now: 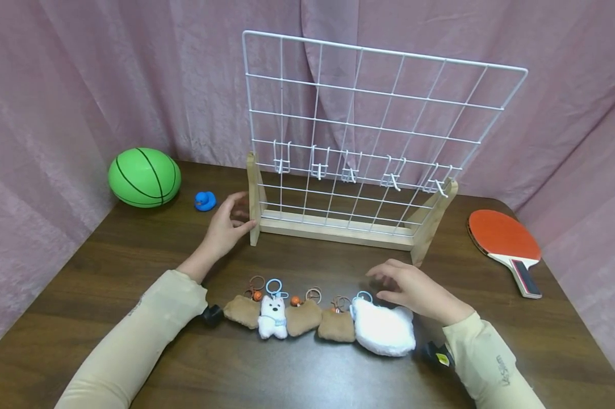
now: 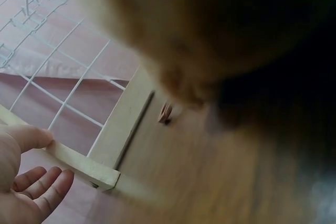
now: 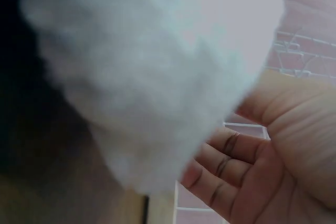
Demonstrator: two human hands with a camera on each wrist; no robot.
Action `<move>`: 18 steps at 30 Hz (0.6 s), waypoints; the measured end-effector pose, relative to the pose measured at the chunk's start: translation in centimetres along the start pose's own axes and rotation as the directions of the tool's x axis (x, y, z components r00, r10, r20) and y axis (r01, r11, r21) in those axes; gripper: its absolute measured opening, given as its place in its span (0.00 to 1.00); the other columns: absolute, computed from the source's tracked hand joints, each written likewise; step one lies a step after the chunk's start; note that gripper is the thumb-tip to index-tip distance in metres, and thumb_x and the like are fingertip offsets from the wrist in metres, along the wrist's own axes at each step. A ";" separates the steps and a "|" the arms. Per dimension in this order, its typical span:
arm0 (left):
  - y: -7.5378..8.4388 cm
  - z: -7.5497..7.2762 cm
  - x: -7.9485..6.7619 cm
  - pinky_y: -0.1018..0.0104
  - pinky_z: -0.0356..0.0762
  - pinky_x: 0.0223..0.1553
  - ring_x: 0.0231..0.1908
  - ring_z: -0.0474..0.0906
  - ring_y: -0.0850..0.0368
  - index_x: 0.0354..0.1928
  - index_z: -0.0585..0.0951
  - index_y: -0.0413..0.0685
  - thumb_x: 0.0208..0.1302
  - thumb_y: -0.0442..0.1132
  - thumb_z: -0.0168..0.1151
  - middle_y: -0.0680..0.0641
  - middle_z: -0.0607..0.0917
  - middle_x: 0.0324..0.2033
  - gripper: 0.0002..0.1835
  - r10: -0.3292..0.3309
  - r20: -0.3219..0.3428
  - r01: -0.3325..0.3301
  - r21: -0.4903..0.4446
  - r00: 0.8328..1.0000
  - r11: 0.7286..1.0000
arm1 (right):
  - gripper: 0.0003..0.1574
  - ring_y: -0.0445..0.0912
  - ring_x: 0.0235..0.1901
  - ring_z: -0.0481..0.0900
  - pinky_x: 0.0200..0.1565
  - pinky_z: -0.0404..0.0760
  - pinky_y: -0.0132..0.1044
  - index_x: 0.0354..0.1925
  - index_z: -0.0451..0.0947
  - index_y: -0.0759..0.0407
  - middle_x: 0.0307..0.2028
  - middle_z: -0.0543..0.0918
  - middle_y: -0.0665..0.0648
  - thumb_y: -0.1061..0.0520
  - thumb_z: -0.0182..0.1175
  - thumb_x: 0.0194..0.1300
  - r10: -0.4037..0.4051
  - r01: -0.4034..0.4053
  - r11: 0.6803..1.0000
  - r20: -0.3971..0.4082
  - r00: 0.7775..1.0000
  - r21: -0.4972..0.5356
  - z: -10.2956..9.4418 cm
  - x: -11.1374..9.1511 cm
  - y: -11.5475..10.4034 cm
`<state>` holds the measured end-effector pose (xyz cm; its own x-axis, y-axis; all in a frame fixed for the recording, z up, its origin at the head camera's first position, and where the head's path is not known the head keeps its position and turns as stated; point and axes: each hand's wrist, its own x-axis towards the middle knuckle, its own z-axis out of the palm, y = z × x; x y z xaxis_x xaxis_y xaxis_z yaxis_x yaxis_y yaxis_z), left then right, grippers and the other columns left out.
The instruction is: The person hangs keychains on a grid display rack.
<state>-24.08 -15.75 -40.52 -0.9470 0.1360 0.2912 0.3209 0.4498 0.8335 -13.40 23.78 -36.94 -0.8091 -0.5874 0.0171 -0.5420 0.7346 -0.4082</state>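
Observation:
My left hand [image 1: 224,228] is at the left wooden leg [image 1: 253,199] of a white wire grid rack [image 1: 371,91]; in the left wrist view the thumb [image 2: 37,137] touches the wood while the other fingers stay loosely bent. My right hand [image 1: 414,291] hovers with bent fingers just behind a white plush keychain [image 1: 384,329], near the rack's right leg [image 1: 432,227], holding nothing. That plush fills much of the right wrist view. Leftward in the row lie a brown plush [image 1: 337,325], another brown one [image 1: 303,318], a white dog keychain [image 1: 273,318] and a brown plush [image 1: 242,311].
Several white hooks [image 1: 349,173] hang along one wire of the grid. A green ball [image 1: 145,177] and a blue rubber duck [image 1: 205,201] sit back left. At right lies a red table tennis paddle [image 1: 503,236]. Pink curtains [image 1: 133,74] stand behind the wooden table [image 1: 266,375].

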 end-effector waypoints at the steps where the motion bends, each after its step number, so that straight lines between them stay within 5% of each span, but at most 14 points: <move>1: 0.0 0.0 0.0 0.65 0.82 0.43 0.48 0.78 0.41 0.67 0.63 0.40 0.59 0.28 0.64 0.35 0.73 0.58 0.35 0.000 0.000 0.000 -0.002 1.000 1.000 | 0.23 0.43 0.38 0.79 0.39 0.81 0.34 0.52 0.77 0.58 0.41 0.81 0.54 0.62 0.68 0.57 -0.011 0.011 1.000 0.004 1.000 0.001 0.2 0.1 0.0; 8: -0.1 0.2 -0.1 0.79 0.75 0.40 0.48 0.77 0.41 0.67 0.63 0.41 0.61 0.28 0.63 0.35 0.73 0.57 0.33 -0.017 0.009 0.018 -0.043 1.000 0.999 | 0.20 0.42 0.37 0.78 0.38 0.79 0.32 0.49 0.80 0.60 0.37 0.80 0.53 0.64 0.67 0.57 -0.076 0.075 0.997 0.028 0.997 0.018 1.3 0.6 0.5; 18: -0.1 0.2 -0.2 0.83 0.73 0.38 0.48 0.77 0.42 0.67 0.62 0.41 0.62 0.28 0.62 0.34 0.73 0.56 0.33 0.002 0.008 -0.002 -0.042 1.000 0.999 | 0.17 0.40 0.36 0.77 0.38 0.79 0.31 0.47 0.83 0.55 0.38 0.80 0.51 0.62 0.67 0.57 -0.072 0.072 0.997 0.041 0.997 0.009 2.0 0.8 0.7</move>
<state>-23.93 -15.68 -40.80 -0.9464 0.1437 0.2894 0.3231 0.4121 0.8519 -14.00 23.14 -39.06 -0.7579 -0.6523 0.0093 -0.5967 0.6874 -0.4140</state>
